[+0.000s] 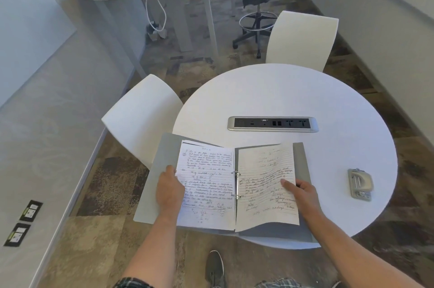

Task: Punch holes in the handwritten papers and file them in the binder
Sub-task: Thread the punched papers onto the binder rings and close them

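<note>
A grey ring binder (153, 170) lies open at the near-left edge of the round white table (305, 100), its left cover overhanging the edge. Handwritten lined papers sit on both sides of the metal rings (236, 184): a left stack (209, 165) and a right sheet (265, 170) whose bottom edge curls up. My left hand (169, 190) rests flat on the left stack's outer edge. My right hand (303, 191) presses on the right sheet's outer edge with fingers spread. A grey hole punch (360, 184) stands on the table to the right, apart from both hands.
A silver power and data strip (272, 124) is set into the table behind the binder. Two white chairs stand at the table, one at the left (143, 114) and one behind (303, 39). My shoe (215, 269) is on the carpet below.
</note>
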Available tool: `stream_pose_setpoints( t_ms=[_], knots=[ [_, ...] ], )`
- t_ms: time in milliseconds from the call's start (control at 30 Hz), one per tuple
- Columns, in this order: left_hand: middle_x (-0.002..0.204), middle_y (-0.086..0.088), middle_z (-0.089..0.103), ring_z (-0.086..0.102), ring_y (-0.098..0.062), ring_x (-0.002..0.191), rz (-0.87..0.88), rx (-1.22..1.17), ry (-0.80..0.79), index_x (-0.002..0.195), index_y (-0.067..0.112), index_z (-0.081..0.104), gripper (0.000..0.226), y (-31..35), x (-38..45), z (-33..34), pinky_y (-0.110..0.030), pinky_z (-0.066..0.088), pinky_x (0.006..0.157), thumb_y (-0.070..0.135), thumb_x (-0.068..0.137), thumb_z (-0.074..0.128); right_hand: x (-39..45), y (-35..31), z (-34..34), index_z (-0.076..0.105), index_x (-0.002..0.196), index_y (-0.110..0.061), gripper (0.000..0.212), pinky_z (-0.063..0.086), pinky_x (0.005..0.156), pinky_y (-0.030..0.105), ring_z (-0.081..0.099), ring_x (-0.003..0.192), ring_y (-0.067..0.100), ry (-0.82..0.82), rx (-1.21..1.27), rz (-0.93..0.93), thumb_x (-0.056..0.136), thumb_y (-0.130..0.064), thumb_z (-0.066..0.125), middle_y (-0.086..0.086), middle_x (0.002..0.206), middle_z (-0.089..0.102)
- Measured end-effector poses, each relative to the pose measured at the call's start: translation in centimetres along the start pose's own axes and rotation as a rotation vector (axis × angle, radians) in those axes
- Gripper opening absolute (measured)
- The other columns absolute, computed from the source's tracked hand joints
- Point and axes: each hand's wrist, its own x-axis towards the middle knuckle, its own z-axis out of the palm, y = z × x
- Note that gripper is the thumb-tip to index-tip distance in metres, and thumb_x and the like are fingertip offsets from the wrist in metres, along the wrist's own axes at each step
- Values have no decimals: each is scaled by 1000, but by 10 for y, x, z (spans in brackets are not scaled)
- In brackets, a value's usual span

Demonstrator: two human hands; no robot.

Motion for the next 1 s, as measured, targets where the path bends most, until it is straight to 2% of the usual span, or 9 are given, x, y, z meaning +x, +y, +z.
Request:
stream_pose_setpoints(
  t_ms=[100,200,400,500,633,700,800,900,1000],
  knots=[
    [119,-12,46,55,-27,92,6,217,-59,127,19,54,45,3,-5,6,-34,50,66,0,86,61,0,2,-2,81,90,-9,11,64,64,34,80,80,32,-8,-7,1,92,-20,79,13,89,82],
    [121,-8,48,55,-26,101,93,248,-38,124,22,60,39,16,-15,8,-36,52,79,9,87,65,0,4,-3,82,84,-12,10,64,63,35,80,80,33,-3,3,-7,91,-20,80,13,88,82],
    [119,7,63,64,-7,98,291,-242,-294,114,25,66,18,69,-44,13,-29,56,85,33,99,61,-1,0,10,80,94,-10,13,63,78,45,79,90,37,-105,31,-38,91,-22,80,14,96,82],
    [108,24,67,65,9,86,277,-415,-492,116,34,68,38,98,-64,13,-14,49,69,62,92,60,-8,-10,25,77,102,-4,35,63,70,32,79,93,36,-186,30,-71,82,-33,82,13,99,82],
    [106,28,71,70,2,96,249,-561,-671,117,50,66,65,120,-83,19,-32,60,86,93,69,56,-18,-17,46,82,109,-21,24,59,83,22,77,105,23,-390,6,-152,87,-27,74,7,111,81],
    [103,30,70,67,7,100,225,-592,-652,103,57,65,51,124,-86,20,-33,60,88,91,66,61,-20,-15,51,80,116,-28,27,53,94,16,72,115,8,-462,-36,-172,92,-30,68,-4,121,78],
    [105,18,73,68,0,99,182,-569,-592,109,37,68,54,120,-83,19,-31,58,87,77,73,68,-21,-13,50,68,134,-42,43,37,98,8,54,127,-16,-520,-166,-133,94,-56,60,-31,136,63],
    [101,15,74,70,-4,92,175,-511,-588,109,33,68,28,114,-79,15,-29,59,78,44,84,63,-16,-3,48,67,136,-43,49,38,107,25,48,138,-7,-603,-213,-107,89,-60,65,-31,151,51],
    [97,21,72,67,3,84,176,-480,-561,111,38,67,33,107,-74,7,-17,49,62,23,87,50,-16,3,49,58,139,-57,50,40,111,37,43,142,0,-630,-339,-134,91,-52,70,-38,150,47]
  ],
)
